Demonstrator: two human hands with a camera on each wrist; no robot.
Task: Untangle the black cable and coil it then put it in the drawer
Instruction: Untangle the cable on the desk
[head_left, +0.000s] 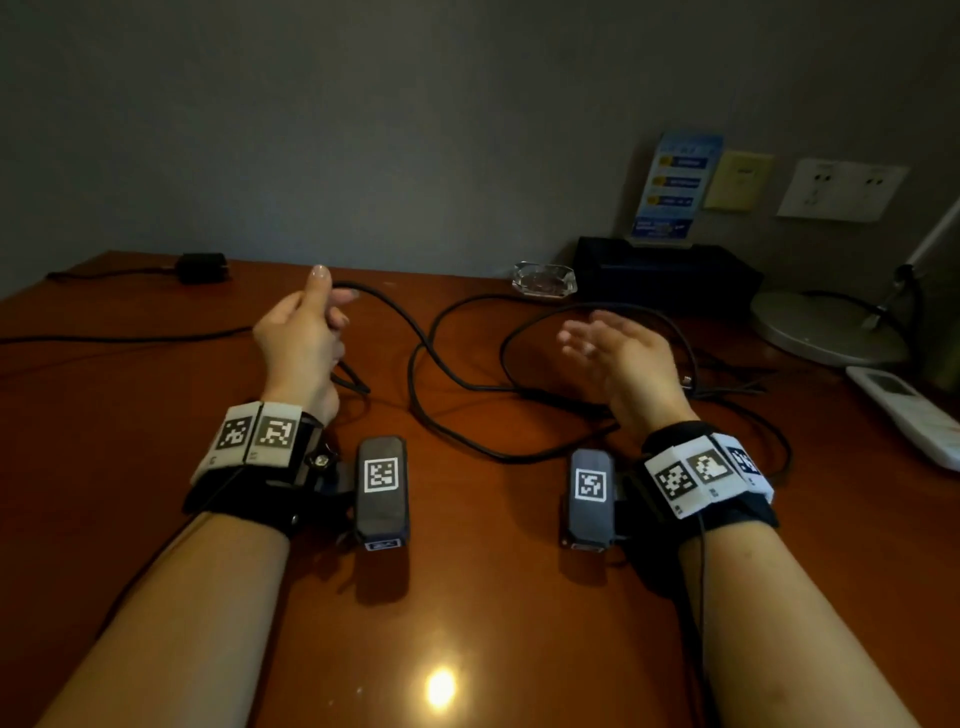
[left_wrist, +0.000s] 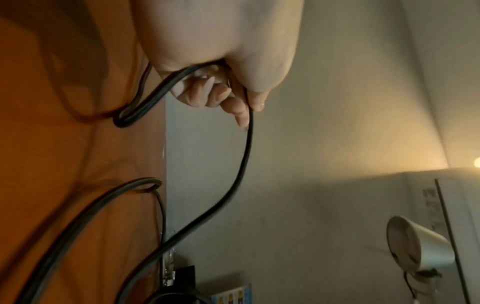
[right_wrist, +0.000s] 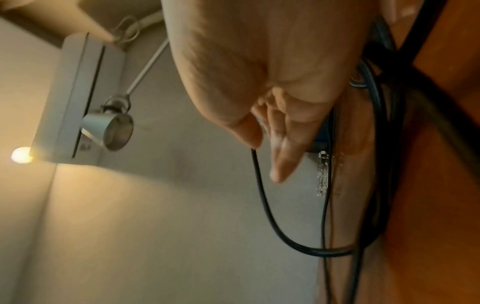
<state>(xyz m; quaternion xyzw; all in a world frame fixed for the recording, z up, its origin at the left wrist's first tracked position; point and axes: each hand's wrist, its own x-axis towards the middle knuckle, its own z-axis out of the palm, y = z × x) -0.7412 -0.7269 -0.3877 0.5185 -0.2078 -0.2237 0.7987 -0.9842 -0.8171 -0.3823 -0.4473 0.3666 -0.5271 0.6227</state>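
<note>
The black cable (head_left: 415, 332) lies in loose crossing loops across the middle of the brown table (head_left: 467, 571). My left hand (head_left: 332, 306) is raised at the left and grips one stretch of it, thumb pointing up. In the left wrist view the fingers (left_wrist: 233, 102) curl round the cable (left_wrist: 245, 152), and a short folded loop hangs below the palm. My right hand (head_left: 587, 343) hovers open above the right-hand loops, fingers straight and blurred. The right wrist view shows its fingers (right_wrist: 280, 156) spread beside a cable loop (right_wrist: 259, 185), holding nothing. No drawer is in view.
A glass ashtray (head_left: 544, 280), a black box (head_left: 665, 275) with a blue sign card and a round lamp base (head_left: 826, 327) stand along the back right. A white remote (head_left: 909, 410) lies at the right edge. A black adapter (head_left: 201, 267) with its own lead sits back left.
</note>
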